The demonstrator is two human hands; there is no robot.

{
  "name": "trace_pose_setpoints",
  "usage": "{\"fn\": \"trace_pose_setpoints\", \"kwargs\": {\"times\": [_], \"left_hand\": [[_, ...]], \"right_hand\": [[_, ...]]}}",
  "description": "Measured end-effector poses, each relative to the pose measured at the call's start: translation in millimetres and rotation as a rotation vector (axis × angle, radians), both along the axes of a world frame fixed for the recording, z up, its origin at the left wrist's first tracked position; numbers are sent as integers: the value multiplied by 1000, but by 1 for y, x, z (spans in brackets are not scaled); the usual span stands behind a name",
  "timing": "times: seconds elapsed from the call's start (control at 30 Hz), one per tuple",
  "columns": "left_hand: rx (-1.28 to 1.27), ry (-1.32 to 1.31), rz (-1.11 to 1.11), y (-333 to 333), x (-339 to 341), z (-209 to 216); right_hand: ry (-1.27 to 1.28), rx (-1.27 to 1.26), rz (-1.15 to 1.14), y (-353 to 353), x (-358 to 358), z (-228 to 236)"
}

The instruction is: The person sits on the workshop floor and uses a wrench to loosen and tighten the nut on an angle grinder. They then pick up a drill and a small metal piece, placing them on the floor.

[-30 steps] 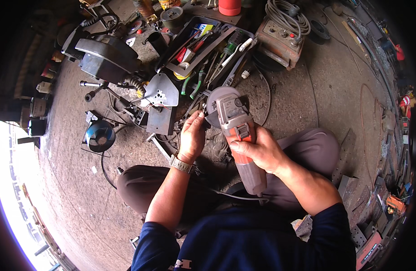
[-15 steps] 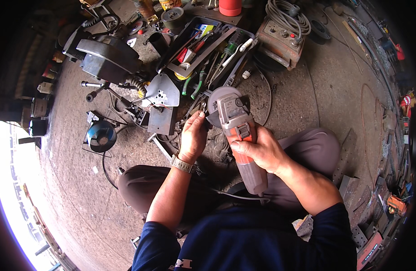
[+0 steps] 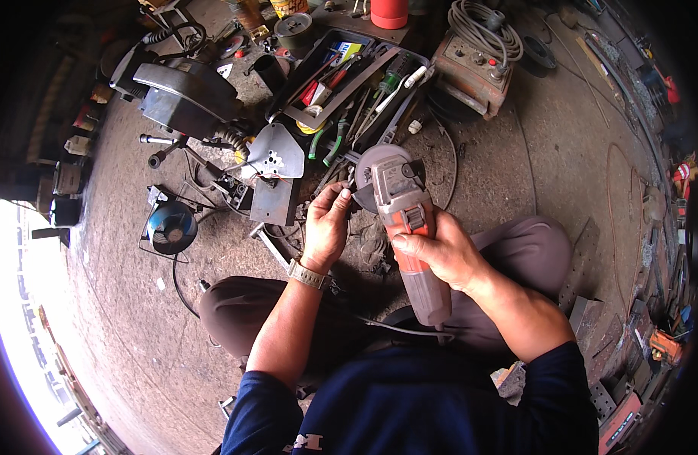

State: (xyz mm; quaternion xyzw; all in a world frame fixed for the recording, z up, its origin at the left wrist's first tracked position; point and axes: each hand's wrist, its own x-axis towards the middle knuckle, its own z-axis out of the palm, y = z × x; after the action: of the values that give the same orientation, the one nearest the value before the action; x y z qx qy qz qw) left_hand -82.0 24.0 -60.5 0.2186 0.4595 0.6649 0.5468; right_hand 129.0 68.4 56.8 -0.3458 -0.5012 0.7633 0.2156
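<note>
My right hand (image 3: 440, 254) grips the body of an orange and grey angle grinder (image 3: 425, 288), thumb across its upper side. The grinder's head points away from me, and its round grey disc (image 3: 373, 157) shows past the far end. To the left of the disc, my left hand (image 3: 326, 227) is pinched on a small metal piece (image 3: 350, 183), held close to the disc's edge. Whether the piece touches the disc I cannot tell. The fingertips hide most of it.
A tray of hand tools (image 3: 330, 125) lies ahead. Left of it are a dark metal machine (image 3: 186, 95), a grey steel plate (image 3: 273, 201) and a small blue fan (image 3: 171, 227). An orange-grey box (image 3: 470, 72) carries coiled cable. The grinder's cord (image 3: 387, 327) crosses my lap.
The grinder's head and my left fingertips have shifted slightly to the right. Both hands keep their holds.
</note>
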Motion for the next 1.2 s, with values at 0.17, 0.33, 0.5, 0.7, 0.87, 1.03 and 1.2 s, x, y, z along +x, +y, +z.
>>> {"fn": "trace_pose_setpoints", "kwargs": {"times": [0.17, 0.33, 0.5, 0.7, 0.87, 1.03, 1.2], "left_hand": [[12, -13, 13, -1, 1, 4], [49, -51, 9, -2, 1, 4], [69, -61, -2, -2, 2, 7], [53, -44, 2, -2, 2, 9], [46, -37, -1, -2, 1, 9], [57, -47, -17, -1, 0, 6], [42, -40, -32, -1, 0, 6]], "right_hand": [[-7, -10, -2, 0, 0, 1], [-6, -32, -10, -1, 0, 1], [-4, -26, -5, -1, 1, 1], [-15, -15, -6, -1, 1, -2], [-14, -23, -11, -2, 0, -1], [-14, -31, -10, -1, -1, 0], [-32, -30, 9, -1, 0, -2]]}}
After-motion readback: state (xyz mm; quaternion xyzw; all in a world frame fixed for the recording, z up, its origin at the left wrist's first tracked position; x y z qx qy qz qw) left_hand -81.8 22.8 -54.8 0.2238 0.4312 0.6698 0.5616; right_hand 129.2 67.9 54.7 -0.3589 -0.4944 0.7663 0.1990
